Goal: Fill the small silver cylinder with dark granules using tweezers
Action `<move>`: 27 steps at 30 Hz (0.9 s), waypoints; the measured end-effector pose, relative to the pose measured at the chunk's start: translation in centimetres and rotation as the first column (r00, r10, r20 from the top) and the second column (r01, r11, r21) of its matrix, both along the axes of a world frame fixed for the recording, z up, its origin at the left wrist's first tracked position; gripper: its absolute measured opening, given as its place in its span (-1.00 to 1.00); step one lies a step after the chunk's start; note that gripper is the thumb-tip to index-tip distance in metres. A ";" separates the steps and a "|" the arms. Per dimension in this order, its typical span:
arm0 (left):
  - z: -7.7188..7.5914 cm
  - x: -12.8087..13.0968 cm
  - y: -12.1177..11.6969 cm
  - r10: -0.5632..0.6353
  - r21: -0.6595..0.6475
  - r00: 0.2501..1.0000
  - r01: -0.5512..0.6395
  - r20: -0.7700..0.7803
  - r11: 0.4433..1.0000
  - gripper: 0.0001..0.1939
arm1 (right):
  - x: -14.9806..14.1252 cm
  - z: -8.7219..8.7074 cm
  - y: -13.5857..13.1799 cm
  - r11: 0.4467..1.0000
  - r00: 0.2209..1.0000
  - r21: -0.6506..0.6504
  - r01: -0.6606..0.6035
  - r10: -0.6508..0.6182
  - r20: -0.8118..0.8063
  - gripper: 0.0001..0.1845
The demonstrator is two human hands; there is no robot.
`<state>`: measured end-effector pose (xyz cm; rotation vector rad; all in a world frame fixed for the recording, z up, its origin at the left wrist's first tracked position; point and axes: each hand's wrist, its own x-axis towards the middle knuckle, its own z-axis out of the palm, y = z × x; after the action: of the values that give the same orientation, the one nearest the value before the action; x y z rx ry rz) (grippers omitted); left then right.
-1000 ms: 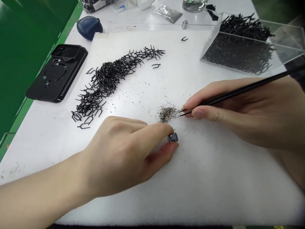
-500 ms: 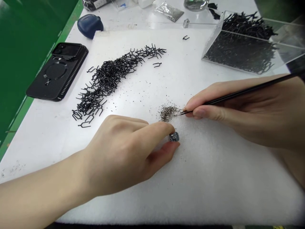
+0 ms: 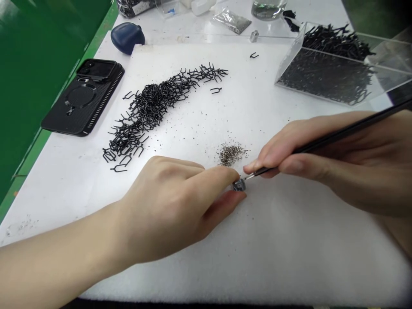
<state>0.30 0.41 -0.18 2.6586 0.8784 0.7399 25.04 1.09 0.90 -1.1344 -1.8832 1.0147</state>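
Observation:
My left hand reaches in from the left, pinching a small shiny grey block between thumb and forefinger just above the white mat. Part of the block is hidden by the fingers. My right hand is closed in a pen grip around a slim black-handled tool; whether it is a fine brush or tweezers I cannot tell. Its thin pale tip is at the block's upper right edge, seeming to touch it. Just beyond the block lies a small heap of tiny metallic grains.
Black forked pieces form a long pile at left centre. A black phone and a dark blue rounded object lie left. At back right stands a clear box of black pieces. A clear bag and small clear block lie behind.
My right hand has drawn the tool's tip from the grain heap towards me, onto the block's edge. My left hand keeps its pinch; the whole view has shifted slightly.

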 end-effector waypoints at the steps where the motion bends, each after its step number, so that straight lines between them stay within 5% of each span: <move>1: -0.1 0.0 0.1 0.004 0.007 1.000 -0.004 0.000 1.000 -0.90 | 0.0 0.0 0.0 0.999 0.999 -0.018 -0.045 0.045 -0.013 -0.89; 11: 0.2 -0.2 -0.1 0.022 0.020 0.999 -0.021 -0.045 1.000 -0.86 | 0.7 -0.7 0.3 0.981 0.983 -0.062 -0.184 0.182 -0.036 -0.77; 27: 0.3 0.0 0.0 0.019 0.019 0.997 -0.018 -0.072 1.000 -0.87 | 0.7 -0.7 0.4 0.982 0.985 -0.085 -0.168 0.164 -0.050 -0.78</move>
<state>0.33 0.40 0.09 2.7121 0.9200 0.6630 25.77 1.46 0.17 -1.0087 -1.9401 1.2167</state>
